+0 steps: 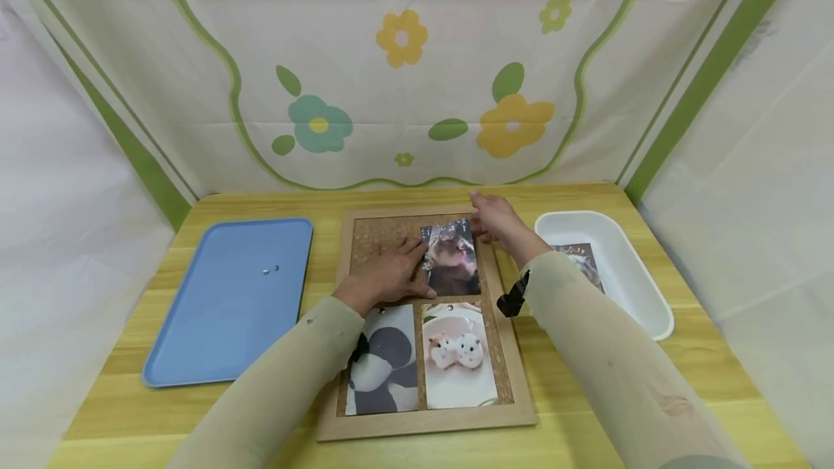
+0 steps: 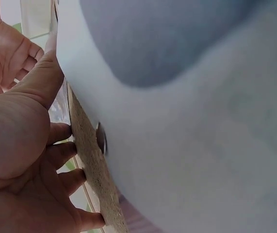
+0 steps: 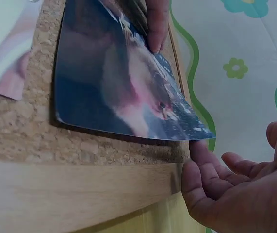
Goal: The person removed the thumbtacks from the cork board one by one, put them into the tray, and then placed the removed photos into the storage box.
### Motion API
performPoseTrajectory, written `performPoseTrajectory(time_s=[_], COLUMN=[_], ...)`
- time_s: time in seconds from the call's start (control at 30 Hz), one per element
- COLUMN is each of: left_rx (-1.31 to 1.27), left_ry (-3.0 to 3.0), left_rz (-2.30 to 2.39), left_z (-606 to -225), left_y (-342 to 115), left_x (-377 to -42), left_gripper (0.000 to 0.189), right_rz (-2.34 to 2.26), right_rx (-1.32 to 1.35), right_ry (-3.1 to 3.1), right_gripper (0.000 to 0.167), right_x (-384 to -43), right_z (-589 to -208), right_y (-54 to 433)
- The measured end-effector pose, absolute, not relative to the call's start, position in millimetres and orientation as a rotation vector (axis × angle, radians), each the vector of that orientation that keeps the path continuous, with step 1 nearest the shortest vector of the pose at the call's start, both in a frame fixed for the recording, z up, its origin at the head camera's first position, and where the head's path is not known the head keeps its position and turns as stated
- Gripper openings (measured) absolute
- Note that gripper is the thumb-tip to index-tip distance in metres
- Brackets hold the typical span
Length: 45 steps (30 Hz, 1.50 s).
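A framed cork board [image 1: 380,230] lies on the table. My left hand [image 1: 387,273] rests on it with fingers spread, touching the left edge of a dark animal photo [image 1: 449,258] at the upper right. At that photo's right edge is my right hand [image 1: 498,223], fingers loosely bent; in the right wrist view, its fingertips are at a slightly raised corner of the photo. Below, a grey-and-white photo [image 1: 384,375] and a photo of two small white figures [image 1: 459,368] are side by side. A metal pin [image 1: 450,307] sits at the latter's top; another pin [image 2: 101,139] shows in the left wrist view.
On the left lies a blue tray [image 1: 221,310] with two small metal pins [image 1: 266,272] on it. A white basin [image 1: 641,288] stands on the right, holding another photo [image 1: 586,263]. Behind the table hangs a flowered curtain [image 1: 404,100].
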<state>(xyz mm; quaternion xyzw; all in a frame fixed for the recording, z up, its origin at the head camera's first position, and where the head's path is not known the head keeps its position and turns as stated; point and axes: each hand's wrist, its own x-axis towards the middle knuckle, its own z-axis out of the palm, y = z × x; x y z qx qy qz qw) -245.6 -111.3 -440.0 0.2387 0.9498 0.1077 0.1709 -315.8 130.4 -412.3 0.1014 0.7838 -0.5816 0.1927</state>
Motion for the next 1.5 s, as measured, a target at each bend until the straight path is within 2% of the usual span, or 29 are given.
performPoseTrajectory(time_s=[0.27, 0.57, 0.83, 1.5], left_rx=[0.68, 0.678, 0.672, 0.685], left_ry=[2.693, 2.694, 2.691, 2.693], left_rz=[0.296, 0.301, 0.308, 0.305], left_z=[-438.4, -440.2, -441.3, -441.8], left_y=[-110.8, -111.3, -110.7, -111.2], left_x=[-245.8, -246.0, -245.9, -246.0], left_gripper=[0.104, 0.103, 0.102, 0.104], right_rz=[-1.837, -1.87, -1.794, -1.735], right_rx=[0.34, 0.143, 0.019, 0.124], right_ry=[1.971, 1.841, 1.886, 1.981], right_gripper=[0.075, 0.055, 0.059, 0.058], right_x=[-304.8, -301.9, -299.9, -299.5], right_z=[-412.6, -431.4, -442.2, -445.6], right_y=[139.3, 156.7, 158.2, 151.4])
